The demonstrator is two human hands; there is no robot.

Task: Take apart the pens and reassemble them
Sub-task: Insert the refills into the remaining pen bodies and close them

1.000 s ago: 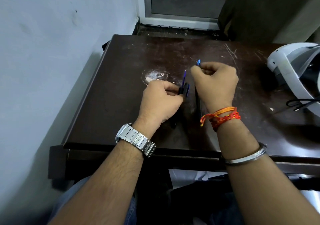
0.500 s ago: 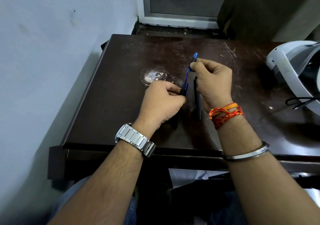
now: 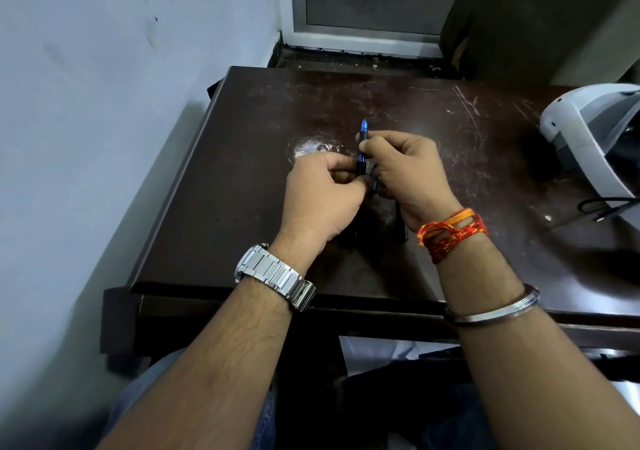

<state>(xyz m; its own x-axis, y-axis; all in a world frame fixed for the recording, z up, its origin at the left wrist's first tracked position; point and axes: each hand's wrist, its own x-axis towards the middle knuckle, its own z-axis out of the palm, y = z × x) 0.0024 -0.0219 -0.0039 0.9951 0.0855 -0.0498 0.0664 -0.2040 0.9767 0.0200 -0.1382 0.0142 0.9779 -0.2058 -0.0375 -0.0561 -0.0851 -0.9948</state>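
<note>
My left hand is closed around a black pen barrel, whose lower end sticks out below the palm. My right hand pinches a blue refill between thumb and forefinger. The refill stands nearly upright with its lower part inside the barrel's mouth. The two hands touch over the middle of the dark brown table. A second black pen part lies on the table, mostly hidden under my right wrist.
A white headset with a black cable sits at the table's right edge. A pale wall runs close along the left side. A window frame stands behind the table. A worn white patch marks the tabletop.
My right hand has come down and toward my left hand, sliding the blue refill further into the black barrel. Less of the refill shows now.
</note>
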